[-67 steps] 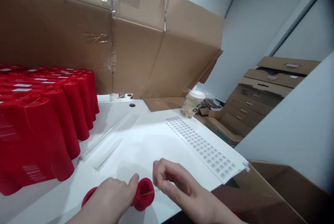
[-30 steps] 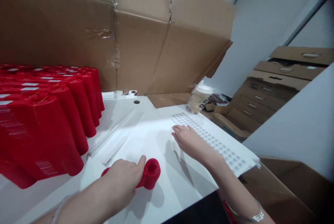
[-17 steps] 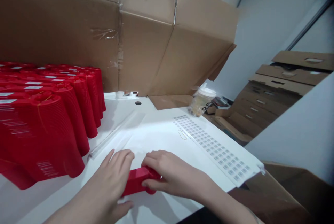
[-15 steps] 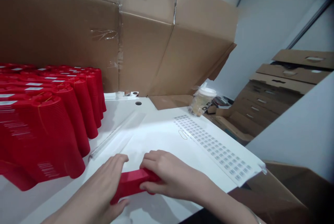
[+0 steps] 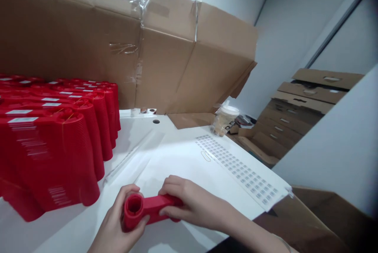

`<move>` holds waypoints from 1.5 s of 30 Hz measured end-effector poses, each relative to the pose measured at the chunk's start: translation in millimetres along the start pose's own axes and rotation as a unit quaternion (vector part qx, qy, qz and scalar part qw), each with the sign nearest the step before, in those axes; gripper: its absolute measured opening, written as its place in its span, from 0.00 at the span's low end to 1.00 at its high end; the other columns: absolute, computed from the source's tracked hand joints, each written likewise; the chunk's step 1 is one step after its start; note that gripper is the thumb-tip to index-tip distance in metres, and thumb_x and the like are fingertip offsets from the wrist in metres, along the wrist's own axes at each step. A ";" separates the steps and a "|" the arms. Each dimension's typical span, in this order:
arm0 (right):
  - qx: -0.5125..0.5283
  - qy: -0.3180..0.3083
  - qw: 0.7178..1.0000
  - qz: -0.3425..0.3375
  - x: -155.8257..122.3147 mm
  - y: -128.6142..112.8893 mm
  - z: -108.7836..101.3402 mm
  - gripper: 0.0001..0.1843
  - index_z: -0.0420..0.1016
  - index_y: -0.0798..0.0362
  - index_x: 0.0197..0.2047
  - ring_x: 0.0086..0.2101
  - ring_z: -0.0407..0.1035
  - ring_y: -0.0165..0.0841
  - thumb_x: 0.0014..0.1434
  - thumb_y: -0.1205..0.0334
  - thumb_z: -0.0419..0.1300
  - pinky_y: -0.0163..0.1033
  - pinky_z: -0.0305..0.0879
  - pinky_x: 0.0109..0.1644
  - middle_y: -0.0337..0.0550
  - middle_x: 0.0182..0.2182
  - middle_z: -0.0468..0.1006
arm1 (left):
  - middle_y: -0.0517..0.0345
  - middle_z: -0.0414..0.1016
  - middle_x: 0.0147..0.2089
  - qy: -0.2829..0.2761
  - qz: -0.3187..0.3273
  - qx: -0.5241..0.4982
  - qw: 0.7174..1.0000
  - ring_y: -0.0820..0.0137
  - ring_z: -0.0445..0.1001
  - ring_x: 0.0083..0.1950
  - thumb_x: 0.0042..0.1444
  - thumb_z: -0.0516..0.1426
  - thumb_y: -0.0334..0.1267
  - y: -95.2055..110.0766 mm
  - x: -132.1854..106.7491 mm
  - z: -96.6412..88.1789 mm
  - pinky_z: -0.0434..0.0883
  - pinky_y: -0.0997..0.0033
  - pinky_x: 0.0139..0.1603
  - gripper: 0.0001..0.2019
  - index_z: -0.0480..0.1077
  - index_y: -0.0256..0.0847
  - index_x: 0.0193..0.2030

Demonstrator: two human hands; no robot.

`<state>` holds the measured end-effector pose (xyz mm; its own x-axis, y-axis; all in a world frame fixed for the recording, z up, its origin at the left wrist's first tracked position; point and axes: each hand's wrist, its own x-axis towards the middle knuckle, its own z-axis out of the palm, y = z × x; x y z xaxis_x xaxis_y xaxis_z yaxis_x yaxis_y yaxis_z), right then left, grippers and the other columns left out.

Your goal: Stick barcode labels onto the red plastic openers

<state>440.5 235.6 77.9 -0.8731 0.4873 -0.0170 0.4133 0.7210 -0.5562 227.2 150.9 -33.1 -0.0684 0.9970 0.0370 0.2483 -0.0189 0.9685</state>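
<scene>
Both my hands are on a red plastic part with a hollow round end and a flat bar (image 5: 155, 205), held just over the white table (image 5: 174, 154). My left hand (image 5: 113, 225) curls around the hollow end, fingers behind and thumb in front. At the other end, my right hand (image 5: 195, 204) grips between thumb and fingers, hiding much of that end. To the left stand rows of stacked red plastic parts (image 5: 78, 158) with ribbed round ends, white labels on top and thin yellowish bands. A loose rubber band (image 5: 202, 154) lies beyond my right hand.
A sheet of small printed labels (image 5: 236, 166) lies along the table's right side. Behind it stands a lidded drink cup in a clear bag (image 5: 226, 120). A large cardboard sheet (image 5: 168, 68) rises at the back. Stacked cardboard boxes (image 5: 292, 115) stand at the right.
My left hand has closed around the near end of the red part, which has turned so its hollow opening shows. My right hand keeps its grip. The camera view has shifted slightly.
</scene>
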 end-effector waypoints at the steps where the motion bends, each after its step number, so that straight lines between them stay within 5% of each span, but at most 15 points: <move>1: 0.004 0.004 1.000 0.006 -0.7 -1.2 1.9 0.07 0.75 0.54 0.43 0.40 0.69 0.33 0.65 0.59 0.63 0.35 0.65 0.43 0.42 0.38 0.74 | 0.56 0.71 0.48 -0.011 0.002 -0.004 1.000 0.60 0.75 0.50 0.57 0.58 0.42 0.0 0.0 -1.2 0.70 0.63 0.52 0.21 0.55 0.49 0.55; 9: 0.025 0.056 0.998 0.025 -1.8 -1.5 -2.8 0.07 0.74 0.52 0.41 0.40 0.69 0.33 0.67 0.57 0.61 0.37 0.65 0.46 0.42 0.40 0.73 | 0.57 0.75 0.43 -0.043 0.025 -0.044 0.998 0.61 0.75 0.45 0.55 0.60 0.39 3.4 5.1 -0.4 0.69 0.64 0.47 0.20 0.59 0.46 0.53; 14: -0.033 0.086 0.993 0.073 10.1 32.4 -12.5 0.10 0.73 0.53 0.41 0.36 0.69 0.33 0.67 0.55 0.60 0.37 0.65 0.42 0.41 0.37 0.74 | 0.62 0.74 0.39 -0.076 0.053 -0.057 0.994 0.66 0.74 0.40 0.51 0.60 0.32 7.2 5.1 1.7 0.67 0.68 0.46 0.16 0.61 0.48 0.45; 21: -0.115 0.072 0.988 0.068 20.7 61.7 12.2 0.07 0.78 0.54 0.39 0.40 0.70 0.40 0.60 0.61 0.66 0.43 0.64 0.46 0.46 0.39 0.77 | 0.61 0.76 0.39 -0.119 0.051 -0.064 0.990 0.66 0.75 0.39 0.46 0.63 0.32 5.9 6.3 3.9 0.68 0.69 0.44 0.19 0.63 0.48 0.44; 25: -0.128 0.087 0.985 0.071 11.4 49.6 3.3 0.24 0.74 0.54 0.55 0.50 0.67 0.46 0.60 0.50 0.67 0.50 0.62 0.54 0.53 0.53 0.74 | 0.59 0.76 0.41 -0.122 0.051 -0.058 0.990 0.64 0.75 0.43 0.47 0.62 0.32 4.9 4.9 4.0 0.68 0.68 0.48 0.19 0.62 0.48 0.46; 27: -0.118 0.102 0.985 0.069 2.8 35.1 -6.4 0.24 0.71 0.53 0.59 0.52 0.67 0.44 0.65 0.49 0.61 0.48 0.61 0.56 0.53 0.56 0.72 | 0.59 0.75 0.41 -0.122 0.050 -0.052 0.990 0.64 0.75 0.43 0.48 0.62 0.33 4.2 4.8 4.0 0.67 0.68 0.48 0.19 0.62 0.48 0.46; 29: -0.073 0.101 0.991 0.046 -6.1 17.9 -10.6 0.20 0.72 0.52 0.56 0.49 0.69 0.40 0.68 0.48 0.57 0.43 0.64 0.53 0.50 0.52 0.75 | 0.59 0.75 0.40 -0.127 0.046 -0.042 0.990 0.65 0.75 0.41 0.49 0.62 0.32 3.7 5.1 4.4 0.68 0.68 0.46 0.19 0.61 0.47 0.46; 32: -0.071 0.025 0.997 -0.016 -14.3 -2.2 1.4 0.24 0.75 0.52 0.52 0.45 0.72 0.39 0.60 0.44 0.65 0.39 0.66 0.47 0.47 0.47 0.78 | 0.60 0.76 0.37 -0.134 0.044 -0.031 0.990 0.65 0.75 0.38 0.51 0.61 0.32 3.5 5.1 5.5 0.68 0.68 0.43 0.18 0.60 0.48 0.46; 38: -0.156 -0.011 0.988 -0.003 -13.6 -5.4 34.3 0.12 0.74 0.54 0.37 0.34 0.70 0.36 0.64 0.53 0.61 0.38 0.64 0.38 0.44 0.36 0.76 | 0.64 0.74 0.38 -0.121 0.049 -0.030 0.991 0.65 0.75 0.41 0.56 0.60 0.35 1.0 3.1 5.5 0.66 0.66 0.49 0.22 0.55 0.51 0.53; 45: -0.089 0.004 0.996 0.002 -19.3 -10.0 10.2 0.08 0.74 0.54 0.38 0.35 0.70 0.33 0.64 0.58 0.63 0.34 0.63 0.38 0.43 0.38 0.75 | 0.64 0.75 0.35 -0.119 0.013 -0.044 0.992 0.66 0.75 0.34 0.53 0.62 0.37 -0.8 4.1 7.5 0.69 0.67 0.39 0.29 0.51 0.49 0.56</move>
<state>450.6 214.0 75.3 -0.8690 0.4947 -0.0116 0.4574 0.7941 -0.4001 234.0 155.6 -35.5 0.1689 0.9855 0.0141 0.1603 -0.0416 0.9862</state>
